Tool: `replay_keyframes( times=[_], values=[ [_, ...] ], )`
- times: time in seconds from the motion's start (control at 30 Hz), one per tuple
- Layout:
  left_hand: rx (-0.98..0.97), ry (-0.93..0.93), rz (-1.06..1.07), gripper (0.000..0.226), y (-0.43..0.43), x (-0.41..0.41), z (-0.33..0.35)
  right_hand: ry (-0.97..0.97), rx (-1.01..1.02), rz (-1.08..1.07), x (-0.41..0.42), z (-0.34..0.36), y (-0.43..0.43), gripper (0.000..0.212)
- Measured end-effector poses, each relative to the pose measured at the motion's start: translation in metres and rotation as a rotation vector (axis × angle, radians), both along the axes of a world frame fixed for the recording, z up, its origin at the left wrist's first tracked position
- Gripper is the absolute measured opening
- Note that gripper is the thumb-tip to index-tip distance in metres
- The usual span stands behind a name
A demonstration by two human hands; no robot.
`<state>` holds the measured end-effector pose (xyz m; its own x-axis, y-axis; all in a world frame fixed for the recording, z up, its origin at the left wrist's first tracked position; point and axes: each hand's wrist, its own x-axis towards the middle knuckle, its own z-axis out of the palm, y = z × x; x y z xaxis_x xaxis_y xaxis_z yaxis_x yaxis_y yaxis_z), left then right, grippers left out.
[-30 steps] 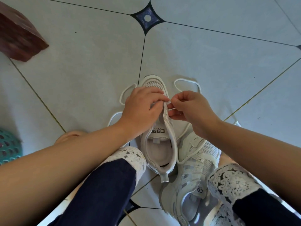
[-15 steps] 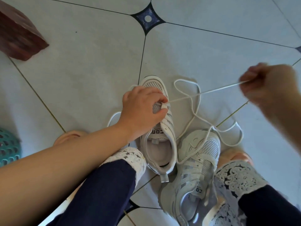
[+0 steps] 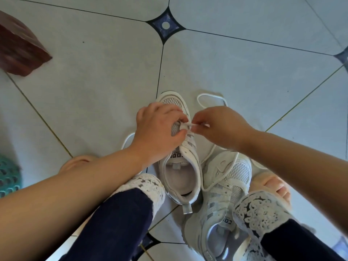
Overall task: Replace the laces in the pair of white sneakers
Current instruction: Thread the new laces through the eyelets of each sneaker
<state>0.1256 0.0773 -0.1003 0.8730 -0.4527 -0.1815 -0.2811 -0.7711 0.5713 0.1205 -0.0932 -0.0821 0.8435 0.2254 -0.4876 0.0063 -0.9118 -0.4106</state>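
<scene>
Two white mesh sneakers sit on the tiled floor between my knees. The left sneaker stands upright with its toe pointing away. My left hand grips its upper around the eyelet rows. My right hand pinches the white lace right at an eyelet, close against my left fingers. The rest of the lace lies in loops on the floor beyond and to the right. The second sneaker lies nearer me on the right, with lace trailing over it.
A dark red wooden object sits at the far left. A teal perforated basket shows at the left edge. My knees in dark trousers with lace cuffs and my feet flank the shoes.
My right hand, which had pulled the lace out far to the upper right, has come back to the eyelets beside my left hand. The lace has gone slack on the floor.
</scene>
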Motion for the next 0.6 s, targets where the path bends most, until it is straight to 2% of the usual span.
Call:
replay_keyframes(
  times=[0.07, 0.17, 0.2, 0.23, 0.3, 0.37, 0.43, 0.47, 0.53, 0.6],
  values=[
    [0.006, -0.003, -0.006, 0.021, 0.0, 0.0, 0.001, -0.032, 0.158, -0.269, 0.002, 0.005, -0.016, 0.012],
    [0.008, 0.008, 0.014, 0.021, 0.002, 0.0, 0.0, -0.134, 0.383, -0.912, 0.021, 0.023, -0.07, 0.012],
    [0.01, 0.013, 0.02, 0.021, 0.003, 0.0, 0.0, -0.201, 0.373, -1.027, 0.025, 0.029, -0.087, 0.009],
    [0.011, 0.018, 0.022, 0.021, 0.003, -0.001, 0.0, -0.241, 0.314, -1.064, 0.026, 0.032, -0.097, 0.005],
    [0.001, 0.032, 0.025, 0.021, 0.003, -0.001, -0.001, -0.203, 0.28, -1.008, 0.021, 0.027, -0.089, 0.008],
    [-0.025, 0.052, 0.038, 0.021, 0.004, -0.001, -0.001, -0.037, 0.373, -0.864, 0.009, 0.013, -0.056, 0.015],
    [-0.039, 0.062, 0.044, 0.023, 0.003, -0.001, -0.002, 0.172, 0.436, -0.684, 0.0, 0.003, -0.017, 0.01],
    [-0.039, 0.06, 0.045, 0.025, 0.003, -0.001, -0.002, 0.248, 0.458, -0.632, -0.003, -0.002, -0.001, 0.017],
    [-0.041, 0.051, 0.049, 0.027, 0.002, -0.001, -0.003, 0.283, 0.492, -0.643, -0.006, -0.009, 0.019, 0.025],
    [-0.044, 0.036, 0.05, 0.028, 0.002, 0.0, -0.003, 0.23, 0.508, -0.716, -0.003, -0.011, 0.026, 0.025]
  ],
)
